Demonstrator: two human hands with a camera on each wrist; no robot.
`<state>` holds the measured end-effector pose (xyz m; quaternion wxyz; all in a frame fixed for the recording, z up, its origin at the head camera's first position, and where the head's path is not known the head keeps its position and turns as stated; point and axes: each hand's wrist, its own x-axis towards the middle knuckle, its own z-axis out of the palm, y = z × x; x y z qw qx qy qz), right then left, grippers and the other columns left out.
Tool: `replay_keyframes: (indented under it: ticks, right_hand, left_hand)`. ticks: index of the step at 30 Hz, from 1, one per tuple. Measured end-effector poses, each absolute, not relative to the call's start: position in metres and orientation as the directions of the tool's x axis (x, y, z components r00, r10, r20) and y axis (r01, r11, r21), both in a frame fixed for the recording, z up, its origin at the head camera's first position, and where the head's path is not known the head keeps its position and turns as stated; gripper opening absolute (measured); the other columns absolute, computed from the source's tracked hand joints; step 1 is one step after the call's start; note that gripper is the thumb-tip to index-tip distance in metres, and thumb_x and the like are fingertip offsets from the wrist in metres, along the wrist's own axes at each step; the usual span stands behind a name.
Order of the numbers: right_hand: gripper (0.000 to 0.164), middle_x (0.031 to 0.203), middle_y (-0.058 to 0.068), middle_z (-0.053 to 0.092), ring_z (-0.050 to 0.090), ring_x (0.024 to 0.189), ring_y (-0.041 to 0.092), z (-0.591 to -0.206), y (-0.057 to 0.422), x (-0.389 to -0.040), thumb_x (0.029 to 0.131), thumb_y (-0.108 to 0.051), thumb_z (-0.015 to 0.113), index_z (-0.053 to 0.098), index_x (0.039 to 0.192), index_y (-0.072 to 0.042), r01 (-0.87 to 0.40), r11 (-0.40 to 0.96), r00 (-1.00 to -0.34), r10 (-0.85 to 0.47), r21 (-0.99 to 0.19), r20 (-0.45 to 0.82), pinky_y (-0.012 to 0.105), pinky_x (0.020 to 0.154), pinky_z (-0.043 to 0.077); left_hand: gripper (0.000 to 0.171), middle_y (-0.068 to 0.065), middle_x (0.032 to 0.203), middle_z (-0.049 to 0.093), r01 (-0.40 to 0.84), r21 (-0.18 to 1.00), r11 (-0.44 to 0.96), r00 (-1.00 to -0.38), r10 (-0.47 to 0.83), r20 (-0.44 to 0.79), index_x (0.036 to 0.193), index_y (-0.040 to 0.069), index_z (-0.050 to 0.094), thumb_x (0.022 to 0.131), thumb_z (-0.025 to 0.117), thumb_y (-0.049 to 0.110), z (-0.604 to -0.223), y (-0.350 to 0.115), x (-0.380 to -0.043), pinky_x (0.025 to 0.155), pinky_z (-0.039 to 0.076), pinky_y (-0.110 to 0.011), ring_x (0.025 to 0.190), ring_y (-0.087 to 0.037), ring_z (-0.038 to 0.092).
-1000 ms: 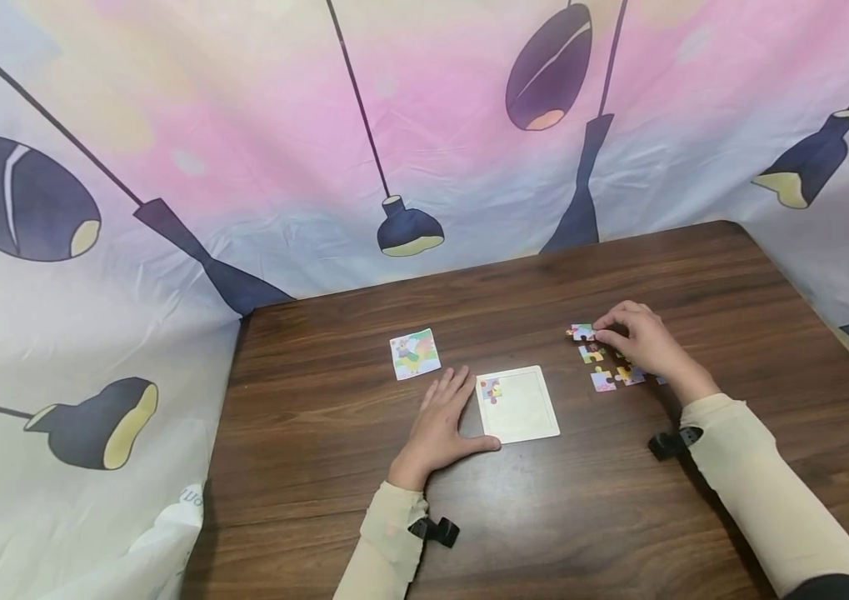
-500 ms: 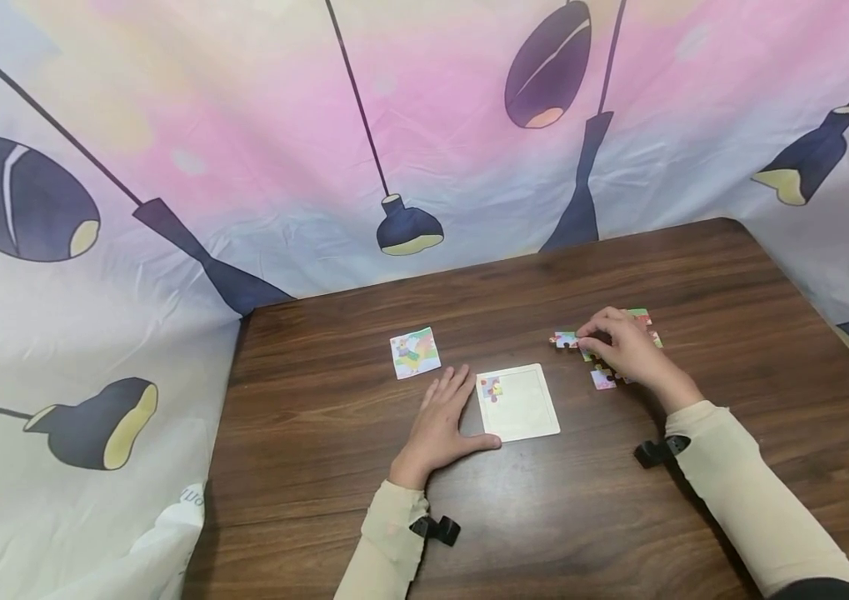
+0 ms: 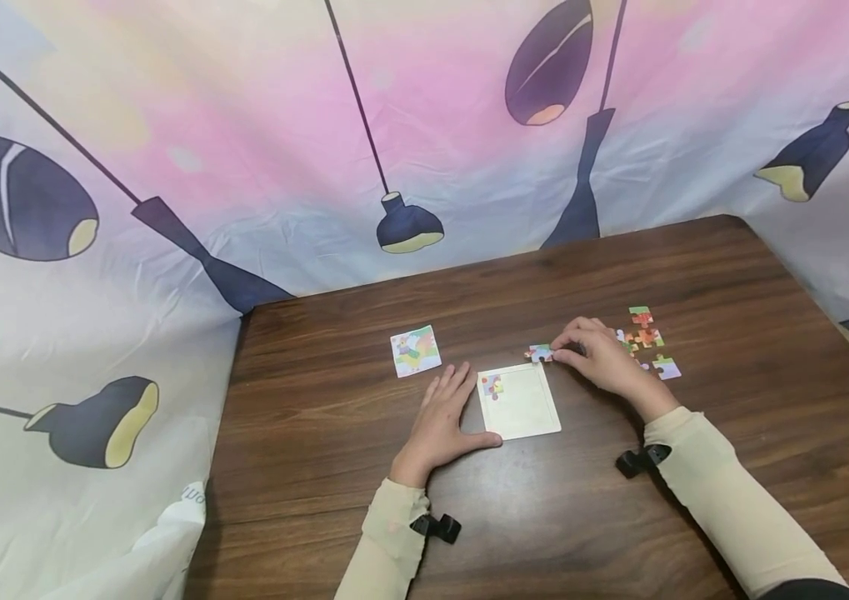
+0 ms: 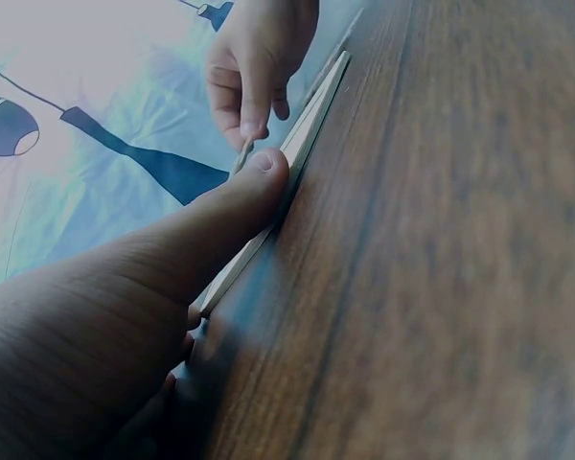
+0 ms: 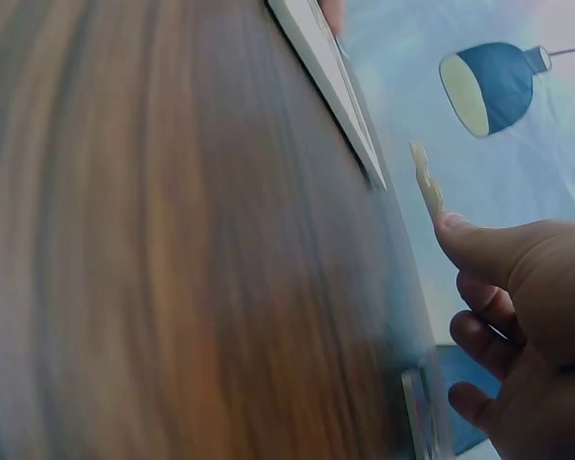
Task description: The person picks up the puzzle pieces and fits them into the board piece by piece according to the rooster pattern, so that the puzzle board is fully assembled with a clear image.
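Observation:
A puzzle piece is pinched between the thumb and fingers of my right hand, just off the upper right corner of a square puzzle board. In the right wrist view the held piece shows edge-on, raised above the table. My left hand lies along the board's left side with its fingers stretched out; its thumb touches the lower edge. One joined patch of puzzle fills the board's upper left corner, and the remaining surface is pale.
Loose puzzle pieces lie on the wooden table to the right, partly behind my right hand. A square picture card lies up and left of the board. Behind the table hangs a printed cloth.
My right hand has carried the puzzle piece leftward from the loose pieces to near the board's upper right corner. My left hand and the board have stayed in place.

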<state>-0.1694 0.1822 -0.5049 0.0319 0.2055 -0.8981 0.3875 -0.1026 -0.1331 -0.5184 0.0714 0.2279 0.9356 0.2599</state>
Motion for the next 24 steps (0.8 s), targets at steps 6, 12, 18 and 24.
replay_keyframes:
  ticks: [6, 12, 18, 24]
  right_hand:
    - [0.006, 0.101, 0.006, 0.066, 0.057, 0.105, 0.033, -0.507, 0.165, -0.164, 0.094, -0.008, 0.080, 0.080, 0.100, -0.009, -0.417, 0.595, -0.900, -0.377, -0.687, 0.221, 0.062, 0.099, 0.037]
    - [0.006, 0.103, 0.003, 0.067, 0.057, 0.106, 0.030, -0.509, 0.152, -0.157, 0.095, -0.009, 0.079, 0.079, 0.101, -0.011, -0.443, 0.565, -0.875, -0.441, -0.696, 0.200, 0.063, 0.098, 0.039]
    - [0.005, 0.101, 0.001, 0.066, 0.057, 0.102, 0.028, -0.511, 0.145, -0.155, 0.095, -0.007, 0.078, 0.079, 0.100, -0.008, -0.475, 0.554, -0.854, -0.478, -0.684, 0.206, 0.052, 0.093, 0.040]
    - [0.003, 0.101, -0.002, 0.065, 0.056, 0.102, 0.025, -0.512, 0.142, -0.154, 0.096, -0.010, 0.078, 0.079, 0.099, -0.009, -0.475, 0.559, -0.851, -0.487, -0.680, 0.195, 0.050, 0.093, 0.039]
  left_hand:
    - [0.112, -0.010, 0.173, 0.026, 0.392, 0.512, 0.764, -0.885, 0.465, -0.015, 0.166, 0.008, 0.032, 0.083, 0.083, 0.062, -0.518, -0.134, -0.102, 0.132, 0.011, -0.048, 0.163, -0.027, 0.014]
    - [0.111, -0.011, 0.173, 0.027, 0.403, 0.501, 0.766, -0.884, 0.468, -0.005, 0.166, 0.007, 0.034, 0.083, 0.084, 0.061, -0.520, -0.134, -0.101, 0.131, 0.012, -0.049, 0.162, -0.029, 0.015]
    - [0.111, -0.011, 0.173, 0.026, 0.399, 0.513, 0.759, -0.883, 0.470, -0.008, 0.166, 0.008, 0.032, 0.084, 0.083, 0.061, -0.519, -0.134, -0.103, 0.131, 0.011, -0.049, 0.163, -0.029, 0.014]
    - [0.112, -0.010, 0.173, 0.026, 0.387, 0.521, 0.761, -0.885, 0.466, -0.023, 0.167, 0.008, 0.031, 0.083, 0.083, 0.062, -0.519, -0.134, -0.103, 0.131, 0.011, -0.048, 0.163, -0.028, 0.013]
